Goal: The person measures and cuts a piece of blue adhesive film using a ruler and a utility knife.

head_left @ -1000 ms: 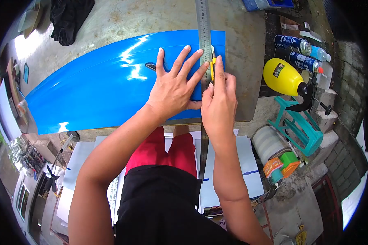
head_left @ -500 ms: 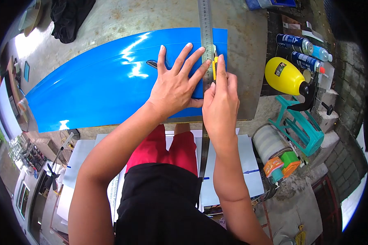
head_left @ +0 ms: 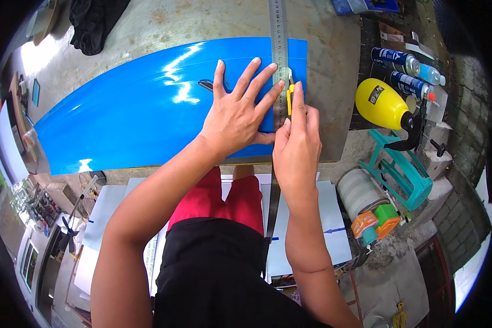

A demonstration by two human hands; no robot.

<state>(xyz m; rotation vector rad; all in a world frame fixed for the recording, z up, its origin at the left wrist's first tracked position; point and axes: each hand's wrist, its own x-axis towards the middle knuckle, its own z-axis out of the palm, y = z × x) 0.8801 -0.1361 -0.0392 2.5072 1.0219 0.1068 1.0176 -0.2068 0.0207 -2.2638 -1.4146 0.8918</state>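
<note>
A glossy blue sheet [head_left: 131,109] with a curved far edge lies on the grey table. Across its right part runs a long metal ruler [head_left: 279,33], reaching toward my body. My left hand [head_left: 236,106] is spread on the sheet, fingertips at the ruler's left side, pressing down on both. Under that palm lies a dark object [head_left: 206,85], mostly hidden. My right hand [head_left: 298,136] grips a yellow utility knife [head_left: 290,98], index finger along it, its blade against the ruler's right edge on the sheet.
Right of the table [head_left: 333,65] are spray cans [head_left: 391,59], a yellow spray bottle [head_left: 378,103] and a green stool [head_left: 407,177]. A black cloth [head_left: 93,24] lies at the far left. White panels [head_left: 311,229] are below the near edge.
My right hand and the knife have moved slightly toward my body along the ruler. My left hand stays on the sheet. The whole view has shifted a little.
</note>
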